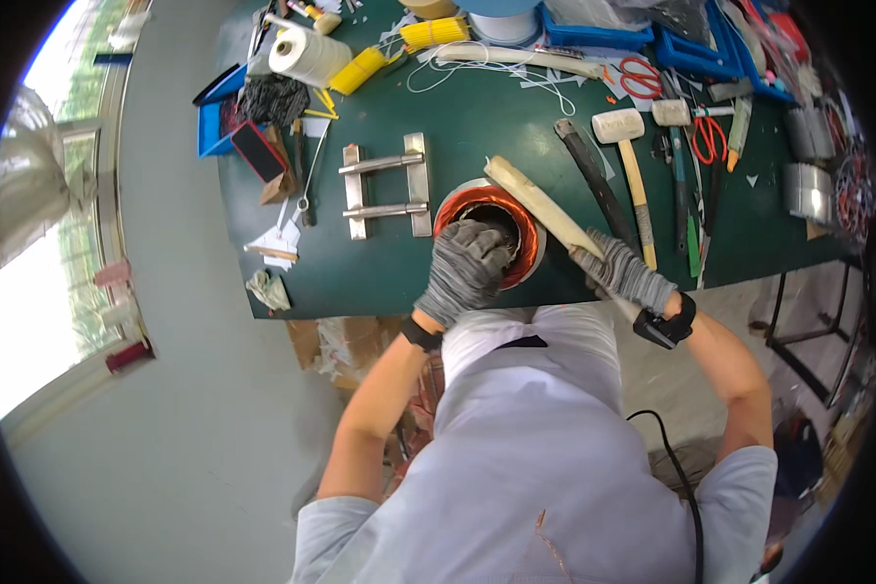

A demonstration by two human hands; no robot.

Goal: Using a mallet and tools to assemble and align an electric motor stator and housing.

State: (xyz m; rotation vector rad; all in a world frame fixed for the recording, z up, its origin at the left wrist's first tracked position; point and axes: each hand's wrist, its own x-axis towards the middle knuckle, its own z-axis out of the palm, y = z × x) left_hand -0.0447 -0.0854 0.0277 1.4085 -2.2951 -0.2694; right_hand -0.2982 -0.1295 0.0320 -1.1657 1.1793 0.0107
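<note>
At the table's near edge stands a round motor stator (pixel 528 234) with orange-red copper windings around a dark central opening. My left hand (pixel 468 265), in a grey striped glove, is closed over its near-left rim, fingers curled down into the opening. Part of the bore is hidden under that hand. My right hand (pixel 625 273), gloved alike, is wrapped round the lower part of a long pale stick (pixel 540 202). The stick slants up to the left, its far end over the right side of the windings; I cannot tell whether it touches them.
Left of the stator lies a metal frame with two crossbars (pixel 386 185). On the right are a dark bar (pixel 594 180), a white-headed mallet (pixel 633 165), a second mallet (pixel 674 146) and red-handled scissors (pixel 711 139). Twine (pixel 309 58), yellow bundles (pixel 433 34) and blue trays (pixel 594 34) stand behind.
</note>
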